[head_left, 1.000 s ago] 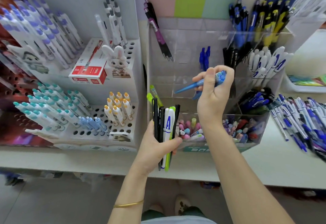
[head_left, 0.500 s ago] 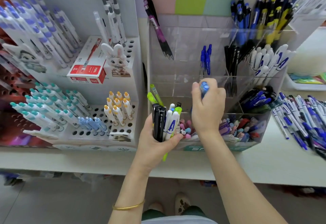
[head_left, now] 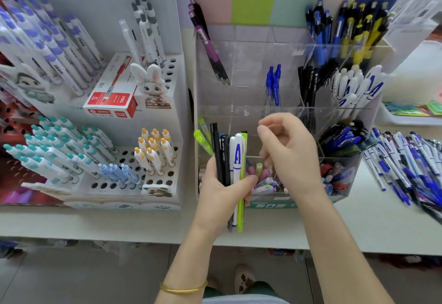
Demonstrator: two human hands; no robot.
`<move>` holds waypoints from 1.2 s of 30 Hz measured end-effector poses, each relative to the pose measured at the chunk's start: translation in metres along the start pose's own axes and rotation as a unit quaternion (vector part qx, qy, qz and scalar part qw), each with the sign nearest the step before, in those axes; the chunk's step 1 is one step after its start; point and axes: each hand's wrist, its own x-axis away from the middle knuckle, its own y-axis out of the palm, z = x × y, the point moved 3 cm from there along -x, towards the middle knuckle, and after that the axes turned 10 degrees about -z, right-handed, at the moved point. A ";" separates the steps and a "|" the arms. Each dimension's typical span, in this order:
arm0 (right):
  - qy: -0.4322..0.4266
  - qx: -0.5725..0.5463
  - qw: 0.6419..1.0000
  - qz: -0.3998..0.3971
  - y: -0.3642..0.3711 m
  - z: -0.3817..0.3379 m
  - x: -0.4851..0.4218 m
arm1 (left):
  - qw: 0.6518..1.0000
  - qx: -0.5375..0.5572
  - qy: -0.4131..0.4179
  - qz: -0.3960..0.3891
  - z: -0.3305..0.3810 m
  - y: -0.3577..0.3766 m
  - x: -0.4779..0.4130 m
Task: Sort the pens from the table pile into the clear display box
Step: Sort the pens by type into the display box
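**Pen sorting at the clear display box: left hand loaded, right hand empty**

The table (head_left: 358, 227) runs across the whole view and carries every item noted below. On its left part stands a white display stand (head_left: 107, 21), with pens upright in its holes and a red box (head_left: 112, 93) lying on its upper tier. Just beside the stand, at the centre, stands the clear display box (head_left: 251, 52), divided into compartments. Its right-hand compartments are well stocked with pens. The rear left compartment holds a few purple pens (head_left: 210, 45), and a middle one holds a few blue pens (head_left: 273, 83). The pile of pens (head_left: 406, 160) lies loose on the table to the right of the box.

The hands are close together in front of the box but not touching. The left hand (head_left: 222, 193) is clamped round a bundle of pens (head_left: 229, 160), held upright against the box's left front. The right hand (head_left: 291, 155) hangs over the front compartments with its fingers loosely curled and nothing visible in them.

The bundle includes black pens (head_left: 218, 150), a white pen marked with a blue letter A (head_left: 237, 157) and a lime green pen (head_left: 242, 196). A gold bangle (head_left: 183, 289) sits on the left wrist.
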 end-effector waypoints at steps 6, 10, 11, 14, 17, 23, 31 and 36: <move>-0.008 0.086 0.992 -0.089 0.004 -0.011 0.005 | 1.000 0.002 -0.017 -0.012 0.003 0.019 -0.009; 0.042 0.033 0.991 -0.122 -0.006 -0.007 0.002 | 0.997 0.039 -0.039 -0.055 -0.002 0.023 -0.012; 0.047 0.045 0.989 -0.135 -0.010 -0.007 0.001 | 0.996 0.044 -0.044 -0.066 -0.003 0.025 -0.013; 0.056 0.110 0.975 -0.188 -0.016 -0.009 -0.001 | 0.994 0.029 -0.052 -0.089 -0.005 0.028 -0.015; 0.070 0.082 0.974 -0.199 -0.020 -0.008 -0.002 | 0.992 0.054 -0.068 -0.095 -0.008 0.029 -0.017; 0.077 -0.022 0.977 -0.196 -0.025 0.000 -0.002 | 0.969 0.164 -0.087 -0.165 -0.008 0.031 -0.022; 0.073 -0.099 0.971 -0.204 -0.033 0.007 -0.002 | 0.963 0.213 -0.112 -0.121 -0.008 0.036 -0.024; 0.059 -0.122 0.971 -0.196 -0.037 0.013 -0.001 | 0.961 0.224 -0.121 -0.112 -0.007 0.040 -0.024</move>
